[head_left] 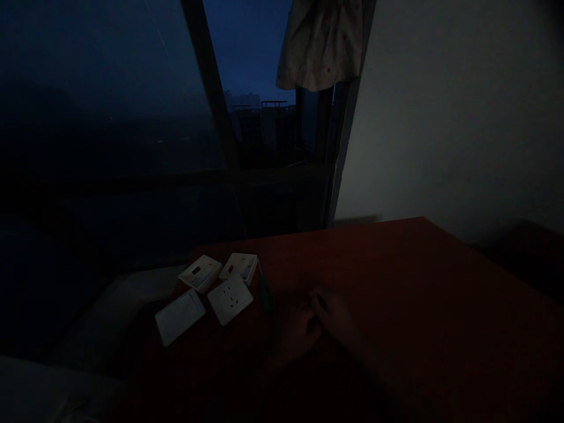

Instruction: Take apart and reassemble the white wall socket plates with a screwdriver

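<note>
In dim light, my left hand (pixel 299 328) and my right hand (pixel 333 316) meet above the reddish-brown table (pixel 374 258). The fingers of both are curled and pressed together at the tips; whatever they may hold is too dark to make out. Just left of them lies a screwdriver (pixel 265 294) with a green handle, its shaft pointing away towards the white boxes. Nearest to it is a white socket plate (pixel 230 298) with several slots, face up. A blank-looking white switch plate (pixel 180 317) lies further left.
Behind the plates sit two white back boxes (pixel 200 274) (pixel 239 267) with a dark opening each. The table's far edge runs along a dark window (pixel 273 200). A pale wall (pixel 440 129) rises at the right, and a short curtain (pixel 324 47) hangs above.
</note>
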Action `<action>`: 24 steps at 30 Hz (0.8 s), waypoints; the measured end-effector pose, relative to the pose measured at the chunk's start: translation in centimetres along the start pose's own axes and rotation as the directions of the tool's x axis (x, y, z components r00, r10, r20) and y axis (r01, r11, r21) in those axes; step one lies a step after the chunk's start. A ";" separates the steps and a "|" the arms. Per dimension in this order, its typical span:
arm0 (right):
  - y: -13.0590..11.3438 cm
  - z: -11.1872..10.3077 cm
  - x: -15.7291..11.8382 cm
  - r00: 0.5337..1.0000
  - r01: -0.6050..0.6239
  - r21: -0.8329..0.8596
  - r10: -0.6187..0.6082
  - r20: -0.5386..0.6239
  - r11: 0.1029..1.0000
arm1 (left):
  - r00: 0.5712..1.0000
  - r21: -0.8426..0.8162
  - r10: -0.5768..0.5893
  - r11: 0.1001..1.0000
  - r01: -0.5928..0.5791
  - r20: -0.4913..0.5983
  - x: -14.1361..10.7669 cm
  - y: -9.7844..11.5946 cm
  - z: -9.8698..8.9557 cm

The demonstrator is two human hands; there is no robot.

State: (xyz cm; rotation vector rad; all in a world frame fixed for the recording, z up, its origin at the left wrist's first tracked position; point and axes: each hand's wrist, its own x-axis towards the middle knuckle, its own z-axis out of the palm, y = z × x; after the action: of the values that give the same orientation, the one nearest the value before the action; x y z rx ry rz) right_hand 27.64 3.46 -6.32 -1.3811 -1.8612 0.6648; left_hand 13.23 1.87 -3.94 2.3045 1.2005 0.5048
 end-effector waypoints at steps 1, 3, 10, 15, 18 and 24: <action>0.0 0.0 0.0 1.000 0.000 0.000 0.000 -0.001 1.000 | 1.000 -0.004 0.000 1.000 0.000 -0.003 0.0 0.0 0.0; 0.0 0.0 0.0 1.000 0.005 0.001 -0.005 0.001 1.000 | 1.000 -0.018 0.005 1.000 -0.005 -0.005 0.0 -0.1 0.2; -0.1 -0.2 -0.1 1.000 0.013 0.012 -0.014 0.015 1.000 | 1.000 -0.009 0.018 1.000 -0.018 -0.013 0.1 -0.3 0.5; -0.3 -0.3 -0.1 1.000 -0.006 0.007 0.006 0.024 1.000 | 0.998 0.050 0.030 0.998 -0.032 0.052 -0.2 0.4 -0.6; -0.4 -0.1 0.0 0.999 -0.023 -0.018 0.023 0.032 1.000 | 0.994 0.125 0.072 0.989 -0.083 0.087 -0.7 0.7 -1.7; -0.8 0.1 0.0 0.994 -0.041 -0.098 0.050 0.094 0.994 | 1.000 0.207 0.029 0.978 -0.030 0.005 -1.1 0.0 -4.0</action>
State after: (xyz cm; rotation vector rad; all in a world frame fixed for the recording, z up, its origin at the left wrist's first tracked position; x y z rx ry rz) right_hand 27.07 3.25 -5.78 -1.4798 -1.9648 0.6829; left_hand 10.53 1.94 -0.79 2.4996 1.2722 0.4038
